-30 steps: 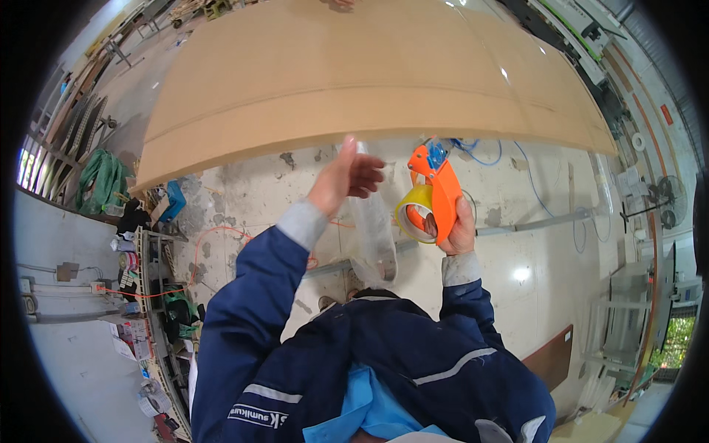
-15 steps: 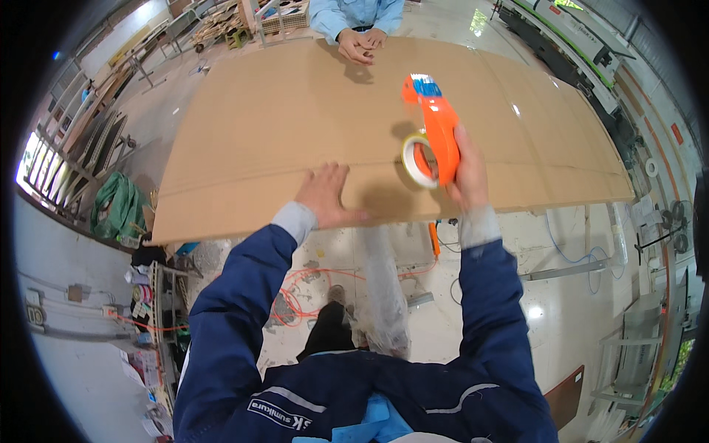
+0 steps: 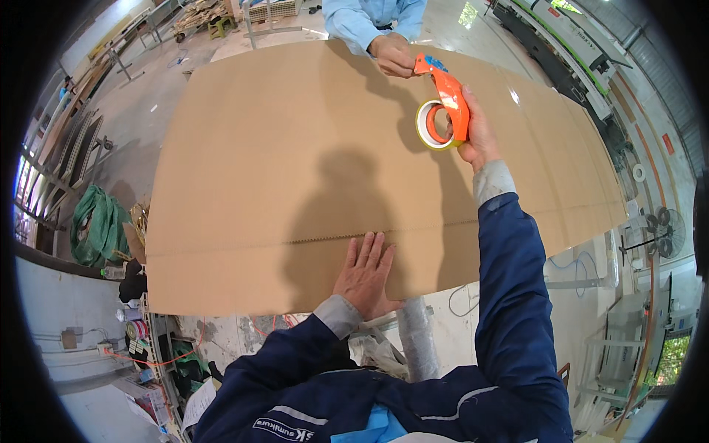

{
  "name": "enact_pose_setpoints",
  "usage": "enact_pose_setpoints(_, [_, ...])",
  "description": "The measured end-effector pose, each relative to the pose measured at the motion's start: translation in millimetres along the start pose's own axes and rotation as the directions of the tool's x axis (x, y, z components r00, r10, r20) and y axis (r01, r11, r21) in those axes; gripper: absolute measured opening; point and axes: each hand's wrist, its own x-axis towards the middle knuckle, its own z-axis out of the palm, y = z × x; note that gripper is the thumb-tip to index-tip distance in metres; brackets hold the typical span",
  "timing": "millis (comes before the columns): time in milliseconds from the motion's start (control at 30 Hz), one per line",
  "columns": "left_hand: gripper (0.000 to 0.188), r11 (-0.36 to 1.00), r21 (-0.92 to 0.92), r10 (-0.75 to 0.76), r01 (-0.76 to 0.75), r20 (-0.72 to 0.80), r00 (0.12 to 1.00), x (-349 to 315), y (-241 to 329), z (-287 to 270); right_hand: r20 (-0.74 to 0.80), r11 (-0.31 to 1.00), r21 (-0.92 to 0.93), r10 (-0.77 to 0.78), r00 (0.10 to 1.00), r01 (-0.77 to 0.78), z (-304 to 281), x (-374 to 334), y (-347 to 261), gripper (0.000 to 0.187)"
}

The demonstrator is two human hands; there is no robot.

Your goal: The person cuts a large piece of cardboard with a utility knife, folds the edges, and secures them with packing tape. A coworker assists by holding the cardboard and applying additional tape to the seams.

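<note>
Tape dispenser [image 3: 453, 103] in right fingers [image 3: 472, 105]

Soft shadows [image 3: 341, 199] darken the brightly lit cardboard [image 3: 221, 155]

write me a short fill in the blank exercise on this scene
1. The person's right hand grips a tape dispenser whose body is ____.
2. The person's own ____ hand rests on the cardboard, fingers spread.
3. The co-worker's sleeve is light ____.

Missing words: orange; left; blue
</note>
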Motion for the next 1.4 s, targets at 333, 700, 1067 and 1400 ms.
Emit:
enact_pose_setpoints(333, [0.118, 0.997, -0.069, 0.014, -0.017, -0.035, 0.999, 0, -3, -3, -0.045, 0.989, -0.146, -0.037, 0.998, 0.031, 73, 38, 25, 0.051])
enact_pose_setpoints(700, [0.118, 0.998, 0.057, 0.030, -0.024, -0.103, 0.994, 1, 1, 1, -0.107, 0.994, -0.106, -0.043, 0.993, 0.032, 67, -23, 43, 0.046])
enact_pose_setpoints(1067, [0.108, 0.952, 0.287, -0.039, 0.102, -0.219, 0.975, -15, 17, 22, -0.029, 0.990, -0.138, 0.012, 1.000, -0.016, -18, -242, 25, 0.042])
enact_pose_setpoints(1400, [0.101, 0.940, 0.311, -0.063, 0.138, -0.237, 0.969, -15, 16, 25, 0.051, 0.988, -0.152, -0.002, 0.999, 0.010, -91, -391, 38, 0.043])
